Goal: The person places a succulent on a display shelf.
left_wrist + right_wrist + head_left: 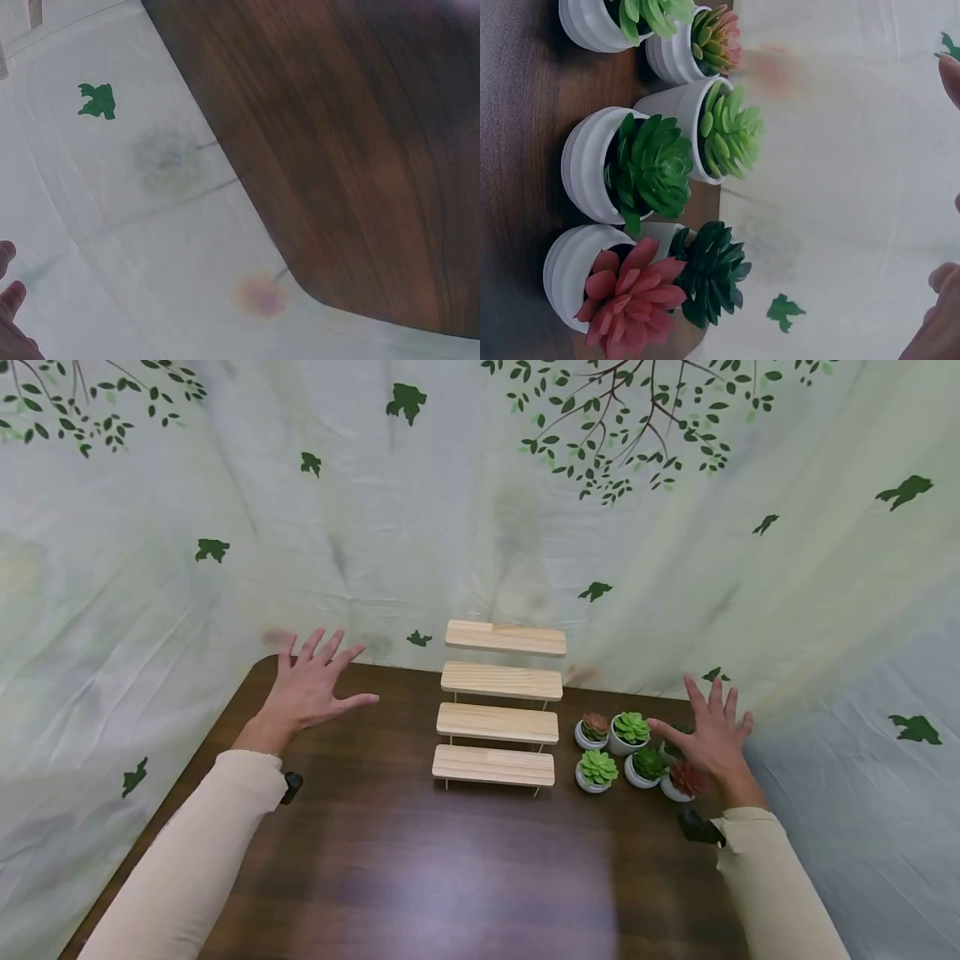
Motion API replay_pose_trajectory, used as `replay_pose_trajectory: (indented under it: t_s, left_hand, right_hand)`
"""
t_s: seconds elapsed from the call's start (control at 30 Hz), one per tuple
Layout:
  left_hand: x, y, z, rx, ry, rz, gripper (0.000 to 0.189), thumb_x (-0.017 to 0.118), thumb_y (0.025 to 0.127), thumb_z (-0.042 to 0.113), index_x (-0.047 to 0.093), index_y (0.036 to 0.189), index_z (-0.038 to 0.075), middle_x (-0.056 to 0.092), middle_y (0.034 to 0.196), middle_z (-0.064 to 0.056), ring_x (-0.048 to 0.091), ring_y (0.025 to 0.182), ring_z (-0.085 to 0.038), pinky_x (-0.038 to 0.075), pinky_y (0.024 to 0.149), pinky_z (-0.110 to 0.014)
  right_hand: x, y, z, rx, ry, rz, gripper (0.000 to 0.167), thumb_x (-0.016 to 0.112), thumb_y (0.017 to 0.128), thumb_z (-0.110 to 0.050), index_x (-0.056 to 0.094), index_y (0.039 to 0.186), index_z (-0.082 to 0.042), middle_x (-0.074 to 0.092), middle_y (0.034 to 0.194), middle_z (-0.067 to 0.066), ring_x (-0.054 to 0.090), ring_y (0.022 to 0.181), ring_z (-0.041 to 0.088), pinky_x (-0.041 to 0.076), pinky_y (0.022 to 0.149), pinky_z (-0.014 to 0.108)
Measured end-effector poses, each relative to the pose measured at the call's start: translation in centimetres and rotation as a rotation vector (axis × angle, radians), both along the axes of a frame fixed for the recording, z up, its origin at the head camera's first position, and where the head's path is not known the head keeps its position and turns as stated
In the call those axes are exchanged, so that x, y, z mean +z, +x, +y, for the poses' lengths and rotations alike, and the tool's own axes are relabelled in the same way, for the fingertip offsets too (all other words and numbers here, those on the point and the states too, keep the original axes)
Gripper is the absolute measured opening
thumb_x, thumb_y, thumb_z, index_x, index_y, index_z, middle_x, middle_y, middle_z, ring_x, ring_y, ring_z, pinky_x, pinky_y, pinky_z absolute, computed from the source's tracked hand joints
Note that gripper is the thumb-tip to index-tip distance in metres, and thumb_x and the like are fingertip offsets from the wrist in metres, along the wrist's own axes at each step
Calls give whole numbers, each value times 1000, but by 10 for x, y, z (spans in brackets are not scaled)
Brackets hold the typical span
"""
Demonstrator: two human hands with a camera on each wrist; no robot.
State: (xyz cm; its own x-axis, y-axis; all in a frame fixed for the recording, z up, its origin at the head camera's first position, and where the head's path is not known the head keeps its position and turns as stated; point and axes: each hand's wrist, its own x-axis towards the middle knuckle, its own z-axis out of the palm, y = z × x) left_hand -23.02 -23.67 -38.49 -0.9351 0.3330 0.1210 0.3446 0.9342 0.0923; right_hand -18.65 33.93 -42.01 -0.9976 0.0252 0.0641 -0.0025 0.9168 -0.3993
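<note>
My left hand (311,687) hovers with spread fingers over the table's far left corner, holding nothing. Over on the right, my right hand (714,735) is spread above a group of small potted succulents and holds nothing. In that group are a red succulent (634,300), a dark green one (712,274), a mid-green one (652,169), a light green one (731,131), a pink-tipped one (716,41) and a bright green one (598,768), all in white pots. The right hand partly covers the rear right plants in the head view. Left of the pots stands a stepped wooden shelf (497,724).
The dark brown table (420,868) has a rounded far left corner (307,292). Behind it and at both sides hangs a pale cloth (450,527) printed with green leaves and branches. The shelf has several light wood tiers on thin metal legs.
</note>
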Motion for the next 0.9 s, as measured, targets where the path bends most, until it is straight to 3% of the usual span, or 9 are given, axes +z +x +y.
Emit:
replay_pose_trajectory:
  t_s: [0.37,0.6,0.77,0.9]
  left_hand:
    - [-5,6,-2,16,35,-13,85,51,85,70,31,150,18,22,155,-23,13,142,-42,-1,110,-67]
    - [-7,9,-4,-13,140,-30,83,55,87,64,32,149,14,22,153,-27,18,140,-46,9,110,-67]
    - [-11,11,-5,-17,166,-17,83,55,87,63,34,148,12,24,153,-26,19,140,-45,11,111,-65]
    - [-18,12,-2,-27,237,-19,81,57,88,60,35,147,9,27,152,-26,22,139,-45,14,110,-64]
  right_hand:
    - [0,9,6,-17,-23,6,101,57,86,-63,0,155,-18,-19,155,26,-24,138,46,-11,101,76]
    - [-6,13,15,-46,-38,20,100,58,86,-62,2,156,-18,-18,155,25,-24,138,47,-11,99,77]
    - [-9,14,20,-55,-53,26,99,59,86,-61,3,156,-18,-18,156,24,-24,138,46,-12,99,77]
    - [-10,17,24,-60,-76,43,99,60,86,-59,2,156,-18,-17,156,23,-22,139,46,-10,100,77]
